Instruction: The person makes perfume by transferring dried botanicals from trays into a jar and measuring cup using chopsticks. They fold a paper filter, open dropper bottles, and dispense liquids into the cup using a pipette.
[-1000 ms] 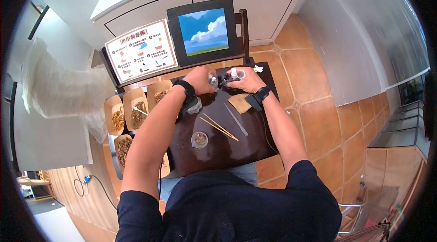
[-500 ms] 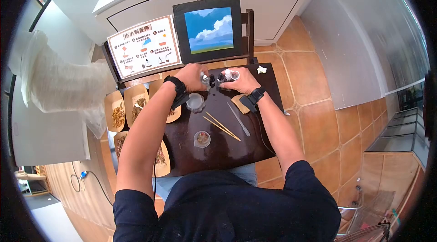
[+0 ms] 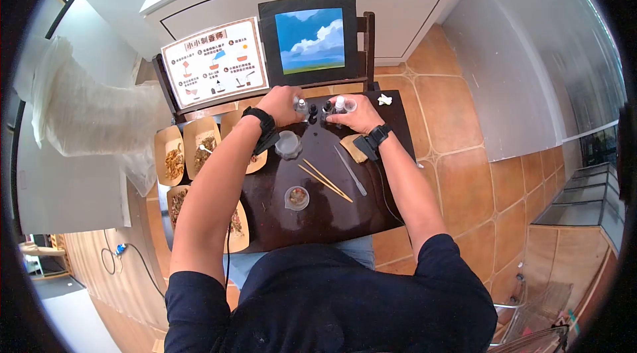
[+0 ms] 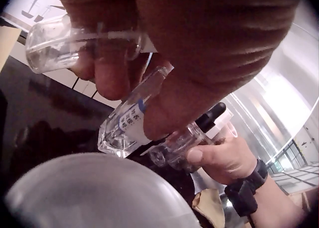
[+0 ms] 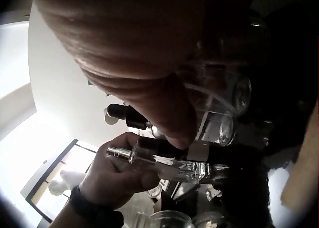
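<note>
At the far edge of the dark table, my left hand grips a clear, faceted bottle with a printed label and silver spray top. Another clear glass vessel lies behind those fingers in the left wrist view. My right hand is curled round a white-capped bottle, with a small clear cup at its fingers. Between the two hands stand black-topped dropper bottles. Nearer on the table are a frosted lobed dish, wooden chopsticks and a plastic pipette.
Brown paper trays of dried plant bits stand on the left, partly behind the left arm. A small cup holds some bits. A folded tan cloth or paper lies by the right wrist. An instruction sheet and a sky picture stand behind.
Both hands have shifted a little left along the table with the bottles. The frosted dish, partly covered by the left wrist before, now shows fully, and the dark dropper bottles show more clearly.
</note>
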Tool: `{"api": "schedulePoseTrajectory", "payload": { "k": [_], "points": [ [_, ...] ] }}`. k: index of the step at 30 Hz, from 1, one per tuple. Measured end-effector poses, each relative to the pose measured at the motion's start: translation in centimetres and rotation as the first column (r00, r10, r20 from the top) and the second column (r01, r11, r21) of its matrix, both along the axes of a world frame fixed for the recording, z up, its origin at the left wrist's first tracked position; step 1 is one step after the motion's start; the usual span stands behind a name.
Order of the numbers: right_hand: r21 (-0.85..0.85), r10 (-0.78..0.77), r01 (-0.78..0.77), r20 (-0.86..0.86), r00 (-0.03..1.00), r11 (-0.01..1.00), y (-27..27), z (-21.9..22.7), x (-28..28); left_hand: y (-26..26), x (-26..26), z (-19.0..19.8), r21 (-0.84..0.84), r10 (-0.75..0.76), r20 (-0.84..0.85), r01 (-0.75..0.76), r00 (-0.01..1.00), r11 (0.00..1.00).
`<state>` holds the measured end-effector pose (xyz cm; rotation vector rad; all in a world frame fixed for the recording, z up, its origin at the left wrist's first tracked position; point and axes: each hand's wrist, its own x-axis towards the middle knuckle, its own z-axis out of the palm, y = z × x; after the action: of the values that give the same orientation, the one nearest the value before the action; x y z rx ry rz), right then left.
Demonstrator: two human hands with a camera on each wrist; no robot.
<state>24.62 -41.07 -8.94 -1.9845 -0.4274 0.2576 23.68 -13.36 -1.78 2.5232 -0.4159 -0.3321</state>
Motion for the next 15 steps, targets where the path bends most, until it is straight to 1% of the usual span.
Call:
{"api": "schedulePoseTrajectory", "payload": {
  "k": [3,5,6,8,10,11,13,15],
  "points": [
    [0.002,0.014,-0.014,0.001,1.0,1.0,-0.1,0.1,0.0,0.0,-0.1,-0.2,0.013,-0.001,-0.022,0.001,1.0,1.0],
    [0.005,0.02,-0.02,-0.016,1.0,1.0,-0.1,0.5,-0.2,0.1,-0.1,-0.7,-0.069,-0.075,0.05,0.078,0.996,0.995],
    [0.008,0.025,-0.025,-0.035,0.999,1.0,-0.2,0.8,-0.3,0.0,-0.1,-0.6,-0.068,-0.074,0.051,0.078,0.996,0.995],
    [0.002,0.027,-0.027,-0.023,0.999,1.0,-0.3,1.1,-0.5,-0.2,-0.1,-0.4,-0.024,-0.064,-0.039,0.064,0.997,0.998],
    [-0.003,0.029,-0.029,-0.012,1.0,1.0,-0.5,1.2,-0.7,-0.2,-0.2,-0.1,-0.013,-0.06,-0.058,0.06,0.996,0.998],
    [0.014,0.033,-0.033,-0.013,0.999,0.999,-0.7,1.1,-0.7,-0.2,-0.1,-0.3,-0.002,-0.056,-0.079,0.056,0.995,0.998],
    [0.033,0.035,-0.034,-0.013,0.999,0.999,-1.1,0.8,-0.6,0.0,0.0,-0.9,-0.002,-0.061,-0.058,0.061,0.996,0.998],
    [0.122,0.053,-0.042,-0.082,0.995,0.992,-1.4,0.5,-0.4,0.0,-0.1,-0.9,-0.002,-0.066,-0.037,0.066,0.997,0.998]
  ]
}}
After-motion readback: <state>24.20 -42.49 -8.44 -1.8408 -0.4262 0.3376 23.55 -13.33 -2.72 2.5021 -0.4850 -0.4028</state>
